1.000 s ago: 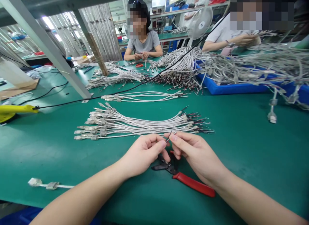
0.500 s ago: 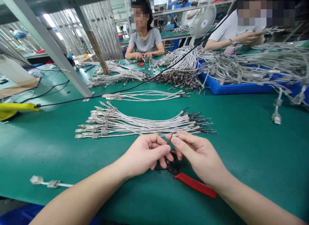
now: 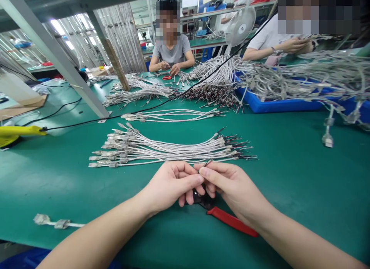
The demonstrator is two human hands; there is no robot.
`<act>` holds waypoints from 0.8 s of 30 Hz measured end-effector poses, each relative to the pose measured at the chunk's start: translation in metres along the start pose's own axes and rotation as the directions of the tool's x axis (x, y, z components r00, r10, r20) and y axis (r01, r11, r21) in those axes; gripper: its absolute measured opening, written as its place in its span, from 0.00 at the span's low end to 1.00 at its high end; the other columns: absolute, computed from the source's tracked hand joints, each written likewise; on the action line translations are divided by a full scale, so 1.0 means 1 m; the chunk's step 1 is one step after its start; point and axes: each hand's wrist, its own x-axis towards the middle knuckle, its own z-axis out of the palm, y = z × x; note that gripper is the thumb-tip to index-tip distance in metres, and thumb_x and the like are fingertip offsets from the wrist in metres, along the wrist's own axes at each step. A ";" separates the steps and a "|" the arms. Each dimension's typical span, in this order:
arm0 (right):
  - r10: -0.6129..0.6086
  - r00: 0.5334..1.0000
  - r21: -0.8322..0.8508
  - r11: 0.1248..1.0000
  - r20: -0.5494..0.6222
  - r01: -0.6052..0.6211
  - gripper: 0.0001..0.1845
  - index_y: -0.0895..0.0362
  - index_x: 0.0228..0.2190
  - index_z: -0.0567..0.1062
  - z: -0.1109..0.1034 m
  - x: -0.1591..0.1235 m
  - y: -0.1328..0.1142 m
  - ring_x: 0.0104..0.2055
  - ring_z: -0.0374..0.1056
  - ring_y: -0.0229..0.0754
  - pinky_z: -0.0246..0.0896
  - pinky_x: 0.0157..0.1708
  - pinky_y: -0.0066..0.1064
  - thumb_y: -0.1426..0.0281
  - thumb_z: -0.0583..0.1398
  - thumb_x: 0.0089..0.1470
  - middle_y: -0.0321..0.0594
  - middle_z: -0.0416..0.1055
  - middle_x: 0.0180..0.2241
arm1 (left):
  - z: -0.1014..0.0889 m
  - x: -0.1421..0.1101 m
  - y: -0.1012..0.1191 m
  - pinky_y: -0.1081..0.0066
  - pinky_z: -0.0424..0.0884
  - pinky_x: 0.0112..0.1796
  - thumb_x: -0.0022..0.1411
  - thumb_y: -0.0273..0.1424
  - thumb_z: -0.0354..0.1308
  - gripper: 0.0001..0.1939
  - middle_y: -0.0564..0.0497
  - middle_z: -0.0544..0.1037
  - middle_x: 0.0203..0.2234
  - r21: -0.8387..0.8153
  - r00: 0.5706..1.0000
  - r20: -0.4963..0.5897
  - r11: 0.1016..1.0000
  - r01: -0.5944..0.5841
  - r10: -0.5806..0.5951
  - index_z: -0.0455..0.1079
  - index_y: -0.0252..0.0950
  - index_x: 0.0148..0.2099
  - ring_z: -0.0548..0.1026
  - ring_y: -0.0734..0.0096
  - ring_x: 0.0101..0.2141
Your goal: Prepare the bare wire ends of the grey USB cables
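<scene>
My left hand (image 3: pixel 179 184) and my right hand (image 3: pixel 224 180) meet over the table, fingertips together. Both are closed in a pinch on the thin dark wire ends (image 3: pixel 207 163) of a cable. That cable's transparent connector (image 3: pixel 42 219) lies at the lower left, with a small block (image 3: pixel 62 224) beside it; my left forearm hides the length between. Below my hands rests a pair of pliers with a red handle (image 3: pixel 232 222) and a dark head, partly covered by my fingers. Just beyond lies a row of white cables (image 3: pixel 173 147), connectors to the left and bare wire ends to the right.
Several more cables (image 3: pixel 173 115) lie farther back. A heap of white cables (image 3: pixel 216 74) stands near a loaded blue tray (image 3: pixel 277 106). A black cord (image 3: pixel 130 111) crosses from a yellow tool (image 3: pixel 23 131). A metal post (image 3: pixel 66 64) rises at left. Two co-workers sit opposite.
My right fingertips have moved left and closer to my left ones, so less of the wires shows between them. The co-worker opposite has raised one hand slightly.
</scene>
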 end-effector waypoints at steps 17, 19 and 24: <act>0.043 0.991 0.102 0.994 -0.126 -0.030 0.14 0.58 0.23 0.78 -0.002 0.001 -0.004 0.21 0.56 0.34 0.51 0.28 0.30 0.60 0.67 0.51 0.31 0.61 0.15 | 0.000 -0.004 0.005 0.82 0.48 0.17 0.60 0.38 0.61 0.13 0.59 0.66 0.18 -0.043 1.000 -0.004 0.999 -0.026 0.026 0.64 0.34 0.33 0.54 0.87 0.16; 0.045 0.988 0.096 0.995 -0.149 -0.031 0.13 0.58 0.26 0.79 -0.002 0.001 -0.003 0.21 0.55 0.35 0.49 0.25 0.30 0.60 0.68 0.49 0.31 0.61 0.15 | 0.001 -0.004 0.005 0.81 0.46 0.17 0.60 0.38 0.62 0.13 0.60 0.62 0.18 -0.065 0.999 -0.023 0.997 -0.033 0.031 0.65 0.35 0.34 0.53 0.86 0.17; 0.036 0.983 0.059 0.998 -0.181 -0.026 0.14 0.58 0.26 0.80 -0.001 0.001 -0.002 0.21 0.55 0.36 0.49 0.24 0.31 0.59 0.68 0.48 0.32 0.61 0.15 | 0.005 -0.004 0.007 0.80 0.45 0.18 0.58 0.42 0.63 0.16 0.62 0.58 0.17 -0.082 0.997 -0.064 0.996 -0.043 0.038 0.68 0.35 0.39 0.50 0.85 0.17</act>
